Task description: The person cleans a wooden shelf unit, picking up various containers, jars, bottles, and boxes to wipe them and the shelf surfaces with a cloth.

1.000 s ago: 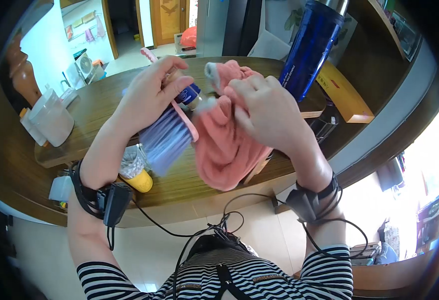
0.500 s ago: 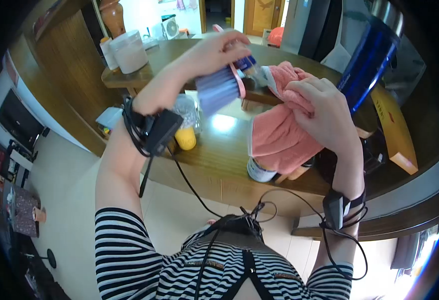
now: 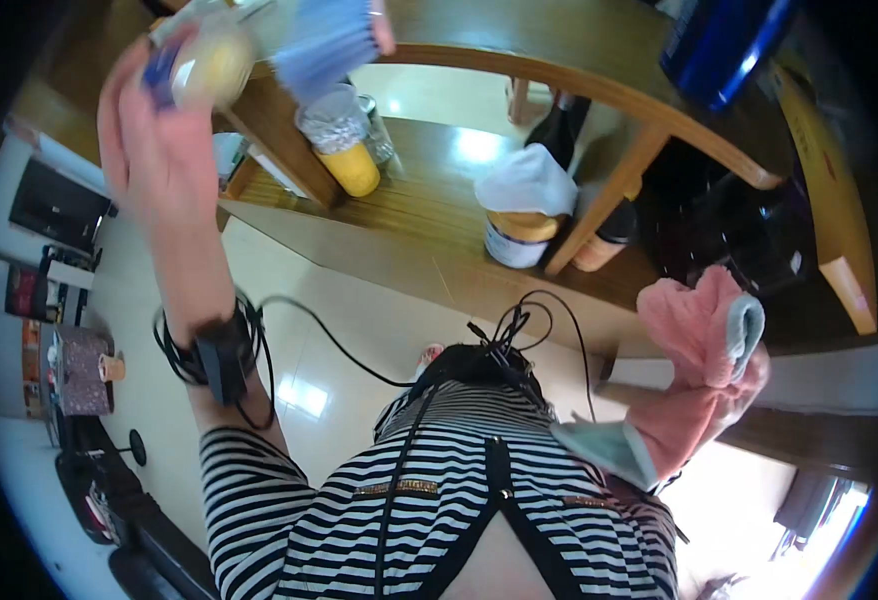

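My left hand [image 3: 164, 150] is raised at the upper left, its fingers wrapped round a small container [image 3: 214, 68] with a blue label and a pale yellow end; motion blurs it. To its right, a brush [image 3: 329, 45] with blue-violet bristles and a pink edge overhangs the wooden counter [image 3: 479, 30]. Low on the right, my right hand [image 3: 751, 378] grips a pink cloth [image 3: 694, 320] with a grey-green underside. The cloth covers most of its fingers and hangs down towards my striped shirt.
On the lower shelf [image 3: 439, 190] stand a yellow-bottomed cup [image 3: 349, 170], a white jar [image 3: 515, 248] under a white crumpled cover, a dark bottle [image 3: 559, 130] and a dark-lidded jar [image 3: 607, 235]. A blue flask [image 3: 724, 50] and a yellow box [image 3: 827, 200] are at right. Black cables [image 3: 534, 315] hang from my wrists.
My left hand has moved left, carrying the blue-labelled container away from the brush. My right hand has drawn the pink cloth down and right, off the counter edge. The view has tilted downward.
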Demonstrator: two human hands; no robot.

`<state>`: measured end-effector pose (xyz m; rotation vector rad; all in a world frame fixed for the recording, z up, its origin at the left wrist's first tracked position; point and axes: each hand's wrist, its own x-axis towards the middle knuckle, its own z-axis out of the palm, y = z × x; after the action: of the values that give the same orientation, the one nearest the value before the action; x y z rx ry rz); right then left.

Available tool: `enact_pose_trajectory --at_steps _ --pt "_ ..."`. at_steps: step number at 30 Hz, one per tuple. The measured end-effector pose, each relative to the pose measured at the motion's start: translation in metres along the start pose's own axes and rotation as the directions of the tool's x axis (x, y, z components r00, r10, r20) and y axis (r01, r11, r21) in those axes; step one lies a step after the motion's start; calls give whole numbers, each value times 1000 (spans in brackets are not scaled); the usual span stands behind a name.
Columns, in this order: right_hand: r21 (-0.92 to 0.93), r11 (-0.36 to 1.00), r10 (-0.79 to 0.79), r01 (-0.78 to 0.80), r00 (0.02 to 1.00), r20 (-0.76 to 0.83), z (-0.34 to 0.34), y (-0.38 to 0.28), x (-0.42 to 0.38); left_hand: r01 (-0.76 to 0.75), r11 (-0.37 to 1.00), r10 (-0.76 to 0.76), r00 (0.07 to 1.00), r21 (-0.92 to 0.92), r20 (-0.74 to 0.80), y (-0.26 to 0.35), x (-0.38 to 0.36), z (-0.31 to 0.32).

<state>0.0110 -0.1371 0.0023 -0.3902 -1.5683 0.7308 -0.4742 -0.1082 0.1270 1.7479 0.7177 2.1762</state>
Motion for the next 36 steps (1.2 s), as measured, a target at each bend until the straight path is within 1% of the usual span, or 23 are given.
enact_pose_trajectory --at_steps 3,5,7,8,12,14,17,18,20,22,23,24,25,26,28,29,30,31,32,33,34,35,36 --pt "-78 992 75 -102 953 -294 -6 1 -38 268 963 -269 962 -26 -37 -24 -83 -2" --pt "-160 969 92 -188 876 -474 -9 3 -55 348 917 -370 925 195 87 -53 -134 3" --pt "-230 936 80 -268 795 -601 -14 7 -67 471 829 -518 851 301 93 -86 -171 6" --pt "-256 919 69 -301 760 -646 -19 10 -71 499 817 -546 831 288 109 -100 -184 12" --pt "-308 879 27 -364 683 -730 -30 13 -84 622 760 -647 751 188 134 -160 -224 33" --pt "-296 877 26 -379 653 -757 -27 11 -89 545 726 -648 746 421 152 -195 -244 33" --pt "-144 906 136 -397 596 -791 -12 6 -91 649 667 -721 686 367 96 -215 -257 52" --pt "-82 912 181 -402 575 -798 -5 3 -89 649 669 -716 693 363 80 -223 -259 56" --pt "66 909 294 -411 524 -799 8 -3 -85 679 576 -769 638 455 23 -235 -260 65" --pt "171 891 384 -420 496 -779 16 -9 -82 670 576 -762 647 468 12 -243 -260 71" --pt "223 876 444 -427 536 -718 13 -9 -87 669 559 -778 628 489 30 -251 -261 74" --pt "206 884 425 -419 542 -725 -4 -2 -99 665 547 -791 610 509 53 -260 -262 79" --pt "184 881 448 -436 641 -623 -28 8 -114 582 605 -721 690 543 63 -268 -264 81" --pt "161 876 468 -454 723 -509 -32 10 -113 578 619 -715 695 532 76 -271 -260 84" --pt "106 898 403 -426 706 -583 -33 17 -119 528 607 -712 694 594 110 -274 -255 87" --pt "126 898 421 -421 740 -525 -35 20 -120 523 618 -706 698 587 121 -271 -253 87" --pt "144 899 429 -413 773 -466 -31 20 -113 519 574 -728 677 633 105 -265 -250 88" --pt "171 862 487 -478 684 -544 -22 15 -110 503 545 -738 668 671 99 -261 -242 93" --pt "160 876 466 -455 714 -523 -24 22 -110 508 580 -731 669 637 133 -257 -238 94" --pt "129 883 450 -451 736 -506 -27 29 -111 441 572 -713 685 691 153 -267 -243 92" --pt "102 886 441 -452 754 -488 -29 33 -109 444 552 -752 630 705 193 -267 -243 90" --pt "153 887 455 -435 770 -448 -18 27 -96 476 598 -739 639 644 213 -265 -247 88" --pt "185 888 459 -422 778 -428 -12 24 -86 432 649 -664 724 626 189 -285 -266 78"
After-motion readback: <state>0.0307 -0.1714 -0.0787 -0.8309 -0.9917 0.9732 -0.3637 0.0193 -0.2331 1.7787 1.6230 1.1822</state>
